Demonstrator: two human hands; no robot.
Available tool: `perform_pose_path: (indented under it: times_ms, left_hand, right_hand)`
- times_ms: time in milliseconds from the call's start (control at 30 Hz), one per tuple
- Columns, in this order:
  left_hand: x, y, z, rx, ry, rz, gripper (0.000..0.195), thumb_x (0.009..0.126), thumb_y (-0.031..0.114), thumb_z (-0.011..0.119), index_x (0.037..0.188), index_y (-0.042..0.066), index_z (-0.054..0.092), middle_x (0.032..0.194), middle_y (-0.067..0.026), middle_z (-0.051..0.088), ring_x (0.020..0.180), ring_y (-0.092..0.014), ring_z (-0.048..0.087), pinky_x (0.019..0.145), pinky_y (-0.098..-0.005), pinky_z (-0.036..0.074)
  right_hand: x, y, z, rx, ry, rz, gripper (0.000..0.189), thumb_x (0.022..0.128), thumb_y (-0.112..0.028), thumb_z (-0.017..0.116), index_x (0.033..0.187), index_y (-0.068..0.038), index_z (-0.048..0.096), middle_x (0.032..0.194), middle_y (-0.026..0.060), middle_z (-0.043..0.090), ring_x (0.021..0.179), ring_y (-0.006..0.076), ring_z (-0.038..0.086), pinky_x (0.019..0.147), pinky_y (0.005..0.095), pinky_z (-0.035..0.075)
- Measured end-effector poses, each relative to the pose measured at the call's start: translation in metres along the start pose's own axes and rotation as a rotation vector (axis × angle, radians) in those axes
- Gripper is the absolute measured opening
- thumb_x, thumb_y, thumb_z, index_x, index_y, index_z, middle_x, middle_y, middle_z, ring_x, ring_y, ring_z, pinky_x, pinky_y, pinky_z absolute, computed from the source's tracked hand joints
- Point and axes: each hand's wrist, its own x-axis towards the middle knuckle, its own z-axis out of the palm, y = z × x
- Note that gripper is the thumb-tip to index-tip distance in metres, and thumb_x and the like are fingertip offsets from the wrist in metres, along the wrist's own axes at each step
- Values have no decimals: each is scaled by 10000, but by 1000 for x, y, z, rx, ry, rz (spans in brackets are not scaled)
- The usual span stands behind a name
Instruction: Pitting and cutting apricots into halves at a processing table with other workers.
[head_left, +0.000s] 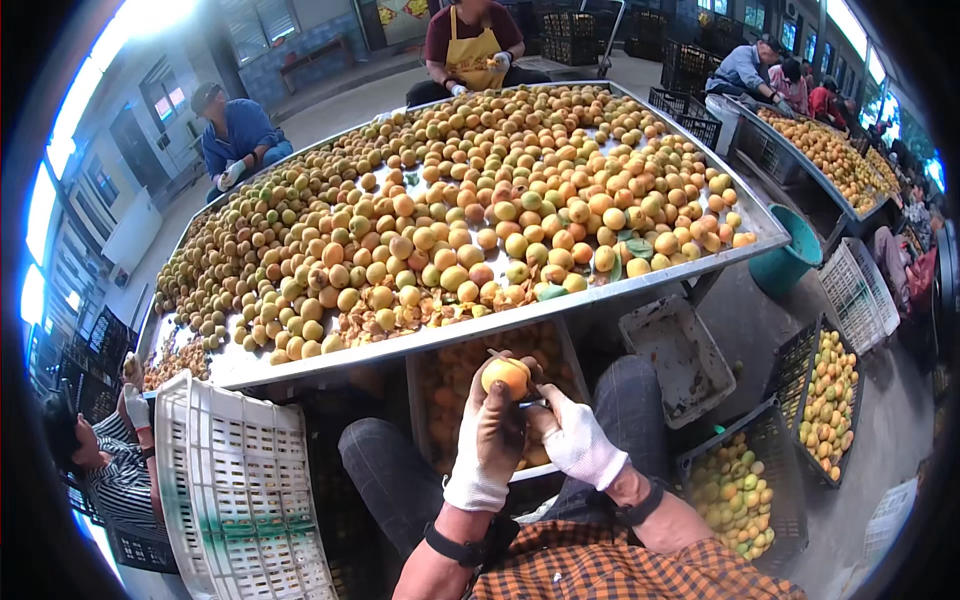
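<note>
Both my hands wear white gloves with stained fingers and meet above my lap, just beyond the near edge of the metal table. Between the fingers of my left hand is an orange-yellow apricot. My right hand is closed around a small tool at the fruit's lower right; its shape is mostly hidden. A thin pointed tip shows above the apricot, and what it belongs to is unclear. Below my hands, a crate holds orange fruit pieces. Many apricots lie on the table, with torn peel near its front edge.
A white plastic crate stands on the left, a dirty white tub on the floor at right. Black crates of apricots and a green bucket are farther right. Other people sit around this table and another one.
</note>
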Motion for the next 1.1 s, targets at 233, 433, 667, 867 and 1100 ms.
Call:
perform_pose_path:
  times_ms: [233, 433, 667, 867, 1100]
  left_hand:
    - [9, 29, 2, 345, -210, -118, 696, 824, 399, 725, 1317, 5, 432, 1180, -135, 595, 1111, -198, 547, 962, -316, 439]
    - [-6, 10, 12, -1, -87, -161, 786, 799, 486, 714, 1332, -10, 417, 1157, -168, 598, 1142, -277, 549, 1031, -401, 406]
    - [4, 66, 23, 722, -232, -275, 528, 749, 260, 735, 1178, -8, 582, 1000, -67, 647, 929, -130, 602, 866, -265, 472]
    - [-4, -3, 10, 267, -33, -82, 585, 842, 315, 714, 1291, 14, 491, 1127, -99, 603, 1021, -168, 592, 902, -284, 480]
    - [-4, 34, 16, 593, -170, -212, 517, 775, 270, 730, 1195, 17, 567, 1000, -57, 635, 873, -117, 607, 800, -245, 492]
  right_hand:
    - [-5, 18, -11, 230, -170, 62, 344, 962, -250, 543, 1188, 9, 534, 886, 199, 672, 869, 253, 692, 716, 323, 517]
    - [-12, 19, -4, 417, -140, 96, 368, 962, -285, 544, 1189, 4, 547, 858, 145, 670, 775, 182, 663, 705, 300, 506]
    - [0, -3, -34, 326, -399, 222, 288, 939, -224, 547, 1115, 4, 560, 875, 116, 668, 823, 152, 648, 751, 298, 501]
    - [-15, 14, -7, 859, -166, 267, 325, 956, -326, 578, 1118, -45, 563, 794, -44, 540, 666, 7, 467, 587, 156, 379]
    - [-13, 11, -40, 411, -366, 311, 335, 952, -289, 551, 1109, 6, 573, 874, 60, 663, 772, 118, 606, 734, 270, 493]
